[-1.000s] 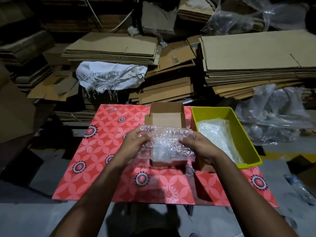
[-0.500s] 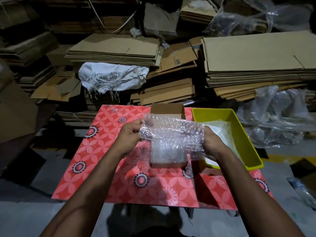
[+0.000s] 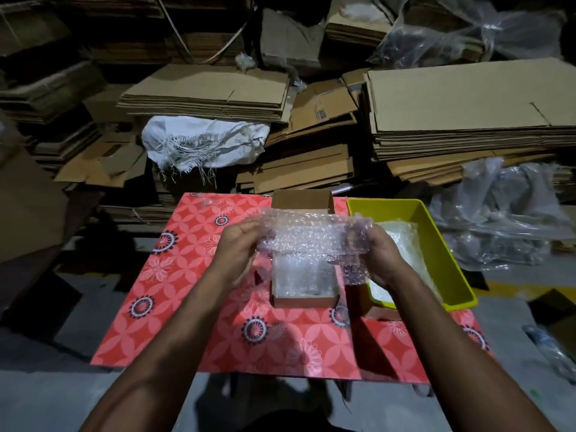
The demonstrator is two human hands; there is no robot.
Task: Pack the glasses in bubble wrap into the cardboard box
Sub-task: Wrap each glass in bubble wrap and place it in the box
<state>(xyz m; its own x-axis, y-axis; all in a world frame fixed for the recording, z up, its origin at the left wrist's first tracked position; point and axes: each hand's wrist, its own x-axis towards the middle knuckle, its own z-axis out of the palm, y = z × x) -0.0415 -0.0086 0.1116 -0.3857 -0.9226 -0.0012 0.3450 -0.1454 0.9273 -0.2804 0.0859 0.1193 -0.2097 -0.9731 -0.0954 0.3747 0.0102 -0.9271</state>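
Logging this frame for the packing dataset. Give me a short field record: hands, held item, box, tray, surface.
left hand: grips the left end of the bubble wrap sheet
right hand: grips the right end of the same sheet
bubble wrap sheet: stretched between both hands, above the cardboard box
cardboard box: open, lid flap up at the far side, bubble wrap inside; glasses not discernible
yellow tray: right of the box, holds more bubble wrap
surface: red floral mat

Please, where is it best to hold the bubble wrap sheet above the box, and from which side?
Grip the bubble wrap sheet at its two short ends, from left and right, as the left hand and right hand do. It is limp and wide, so end grips keep it spread.
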